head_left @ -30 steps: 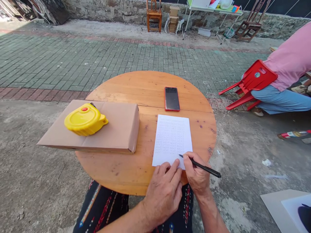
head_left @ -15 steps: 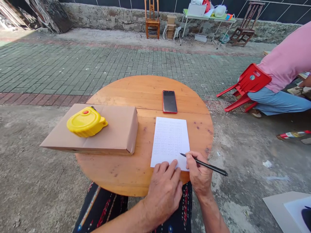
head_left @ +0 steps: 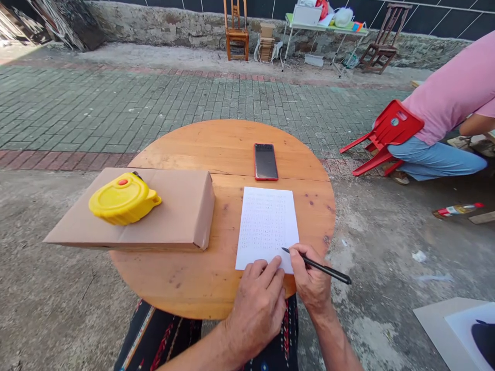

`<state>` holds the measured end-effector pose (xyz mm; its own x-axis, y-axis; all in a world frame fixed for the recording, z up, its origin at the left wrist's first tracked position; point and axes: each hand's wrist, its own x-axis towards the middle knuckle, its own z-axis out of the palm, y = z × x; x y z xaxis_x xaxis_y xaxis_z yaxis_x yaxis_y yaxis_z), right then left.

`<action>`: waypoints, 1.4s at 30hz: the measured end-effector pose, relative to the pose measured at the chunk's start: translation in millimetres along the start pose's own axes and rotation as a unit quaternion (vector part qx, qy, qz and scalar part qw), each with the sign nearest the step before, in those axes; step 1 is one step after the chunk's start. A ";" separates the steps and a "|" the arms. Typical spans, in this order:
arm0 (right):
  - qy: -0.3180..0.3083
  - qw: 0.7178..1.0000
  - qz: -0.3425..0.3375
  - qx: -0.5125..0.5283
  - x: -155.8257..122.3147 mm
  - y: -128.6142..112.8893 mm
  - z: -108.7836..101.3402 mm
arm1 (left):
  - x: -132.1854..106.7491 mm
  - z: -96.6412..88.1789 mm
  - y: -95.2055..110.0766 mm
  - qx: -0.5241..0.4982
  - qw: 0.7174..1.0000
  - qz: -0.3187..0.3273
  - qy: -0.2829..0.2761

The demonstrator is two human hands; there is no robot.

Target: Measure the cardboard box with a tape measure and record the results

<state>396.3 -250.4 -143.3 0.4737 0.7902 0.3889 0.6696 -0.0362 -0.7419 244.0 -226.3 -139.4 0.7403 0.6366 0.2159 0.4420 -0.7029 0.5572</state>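
A white sheet of paper (head_left: 261,226) covered in rows of small handwriting lies on the round wooden table (head_left: 174,281). My left hand (head_left: 260,288) rests flat across the sheet's bottom edge, fingers stretched forward. In my right hand (head_left: 314,278) a black pen (head_left: 328,270) is pinched, its tip at the lower right of the writing. Beyond the paper lies a phone (head_left: 265,162) with a red edge. To the left, a yellow tape measure (head_left: 121,201) with a red button sits on a closed cardboard box (head_left: 174,206).
A person in a pink top (head_left: 452,87) sits at the right on a red plastic chair (head_left: 394,126). A bottle (head_left: 460,209) lies on the concrete. By the far wall stand a wooden chair (head_left: 236,36) and a folding table (head_left: 328,26) with bags on it.
The view has shifted slightly, so most things sit a little further left. The pen tip stays near the same lower part of the writing. The left hand still lies on the sheet.
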 end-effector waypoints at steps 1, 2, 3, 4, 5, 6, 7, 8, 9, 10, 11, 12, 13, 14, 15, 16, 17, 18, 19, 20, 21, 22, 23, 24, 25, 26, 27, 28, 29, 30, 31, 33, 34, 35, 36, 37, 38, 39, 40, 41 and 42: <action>-0.001 1.000 -0.001 -0.001 0.5 -0.3 0.0 | 0.1 0.1 -0.3 -0.002 1.000 0.000 0.000; -0.003 1.000 0.000 -0.003 0.9 -0.4 -0.1 | 0.3 0.0 -0.5 -0.003 1.000 0.001 -0.002; -0.004 1.000 0.000 -0.006 1.3 -0.4 -0.2 | 0.5 -0.1 -0.6 -0.004 1.000 0.001 -0.003; -0.006 1.000 0.002 -0.009 1.6 -0.4 -0.3 | 0.7 -0.4 -0.7 -0.004 1.000 0.001 -0.003; -0.009 1.000 0.003 -0.013 1.9 -0.3 -0.4 | 1.0 -0.8 -0.7 -0.004 1.000 0.001 -0.004; -0.010 1.000 0.003 -0.015 2.0 -0.3 -0.5 | 1.3 -1.1 -0.7 -0.005 1.000 0.000 -0.004; -0.011 1.000 0.002 -0.017 2.1 -0.3 -0.6 | 1.7 -1.4 -0.6 -0.006 1.000 0.000 -0.004; -0.011 1.000 0.000 -0.017 2.2 -0.4 -0.6 | 2.1 -1.7 -0.6 -0.008 1.000 0.000 -0.005; -0.011 1.000 -0.001 -0.016 2.2 -0.5 -0.7 | 2.4 -1.8 -0.5 -0.010 1.000 -0.001 -0.005; -0.011 1.000 -0.001 -0.014 2.1 -0.7 -0.7 | 2.6 -1.9 -0.5 -0.012 1.000 -0.002 -0.006; -0.012 1.000 0.001 -0.013 2.0 -0.9 -0.8 | 2.8 -2.0 -0.5 -0.014 1.000 -0.003 -0.005; -0.012 1.000 0.003 -0.012 1.9 -1.1 -0.7 | 3.0 -1.9 -0.6 -0.017 1.000 -0.005 -0.004; -0.012 1.000 0.007 -0.012 1.8 -1.1 -0.7 | 3.0 -1.9 -0.7 -0.020 1.000 -0.007 -0.002; -0.013 1.000 0.010 -0.013 1.8 -1.1 -0.6 | 3.1 -1.8 -0.8 -0.022 1.000 -0.009 -0.002; -0.013 1.000 0.013 -0.013 1.7 -1.0 -0.4 | 3.0 -1.7 -0.8 -0.024 1.000 -0.010 -0.002; -0.013 1.000 0.014 -0.012 1.7 -0.9 -0.2 | 3.0 -1.6 -0.9 -0.025 1.000 -0.011 -0.002; -0.014 1.000 0.014 -0.010 1.7 -0.7 -0.1 | 2.9 -1.5 -0.9 -0.025 1.000 -0.011 -0.002; -0.015 1.000 0.014 -0.008 1.6 -0.6 0.1 | 2.8 -1.4 -0.8 -0.024 1.000 -0.011 -0.003; -0.017 1.000 0.014 -0.006 1.6 -0.5 0.2 | 2.6 -1.4 -0.7 -0.023 1.000 -0.011 -0.002; -0.017 1.000 0.013 -0.005 1.5 -0.6 0.3 | 2.5 -1.3 -0.5 -0.022 1.000 -0.011 0.000; -0.018 1.000 0.012 -0.006 1.4 -0.7 0.3 | 2.3 -1.4 -0.3 -0.022 1.000 -0.011 0.001; -0.019 1.000 0.012 -0.008 1.3 -0.7 0.3 | 2.3 -1.5 -0.2 -0.022 1.000 -0.010 0.002; -0.019 1.000 0.011 -0.009 1.2 -0.8 0.3 | 2.2 -1.6 -0.1 -0.022 1.000 -0.010 0.002; -0.019 1.000 0.012 -0.010 1.1 -0.7 0.3 | 2.3 -1.7 0.0 -0.022 1.000 -0.009 0.001; -0.019 1.000 0.012 -0.010 1.1 -0.6 0.3 | 2.5 -1.8 0.0 -0.022 1.000 -0.009 0.000; -0.019 1.000 0.013 -0.009 1.1 -0.4 0.4 | 2.7 -1.9 0.0 -0.023 1.000 -0.009 -0.001; -0.020 1.000 0.014 -0.008 1.2 -0.1 0.4 | 2.9 -1.9 -0.2 -0.023 1.000 -0.010 -0.001; -0.021 1.000 0.014 -0.007 1.3 0.1 0.5 | 3.1 -1.8 -0.3 -0.024 1.000 -0.011 0.000; -0.022 1.000 0.013 -0.007 1.4 0.3 0.5 | 3.2 -1.6 -0.5 -0.024 1.000 -0.011 0.000; -0.023 1.000 0.013 -0.007 1.5 0.3 0.5 | 3.3 -1.5 -0.6 -0.025 1.000 -0.011 0.001; -0.024 1.000 0.012 -0.008 1.6 0.2 0.3 | 3.3 -1.3 -0.8 -0.024 1.000 -0.011 0.002; -0.024 1.000 0.011 -0.012 1.8 -0.3 -0.4 | 3.1 -1.2 -1.0 -0.023 1.000 -0.011 0.004; -0.023 1.000 0.010 -0.015 2.0 -0.7 -0.8 | 3.0 -1.2 -1.1 -0.022 1.000 -0.012 0.005; -0.023 1.000 0.010 -0.018 2.2 -1.1 -1.2 | 3.0 -1.2 -1.1 -0.022 1.000 -0.012 0.006; -0.023 0.999 0.009 -0.020 2.4 -1.4 -1.5 | 3.1 -1.2 -1.2 -0.023 1.000 -0.011 0.007; -0.022 0.999 0.009 -0.022 2.6 -1.7 -1.7 | 3.2 -1.3 -1.1 -0.024 1.000 -0.011 0.006; -0.023 0.999 0.008 -0.025 2.7 -1.8 -1.7 | 3.3 -1.3 -1.1 -0.026 1.000 -0.010 0.005; -0.023 0.999 0.006 -0.027 2.8 -1.9 -1.6 | 3.4 -1.2 -1.0 -0.027 1.000 -0.010 0.004; -0.022 0.999 0.004 -0.030 2.9 -1.9 -1.3 | 3.5 -1.2 -0.8 -0.027 1.000 -0.011 0.002; -0.023 0.999 0.002 -0.032 2.9 -1.8 -1.0 | 3.4 -1.1 -0.6 -0.027 1.000 -0.013 0.001; -0.023 0.999 0.000 -0.034 3.0 -1.6 -0.6 | 3.3 -1.1 -0.4 -0.027 1.000 -0.015 -0.001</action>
<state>396.9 -248.4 -140.6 0.4478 0.8169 0.3635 0.7083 -0.0761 -0.7018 245.7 -223.6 -138.0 0.7287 0.6558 0.1971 0.4356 -0.6660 0.6055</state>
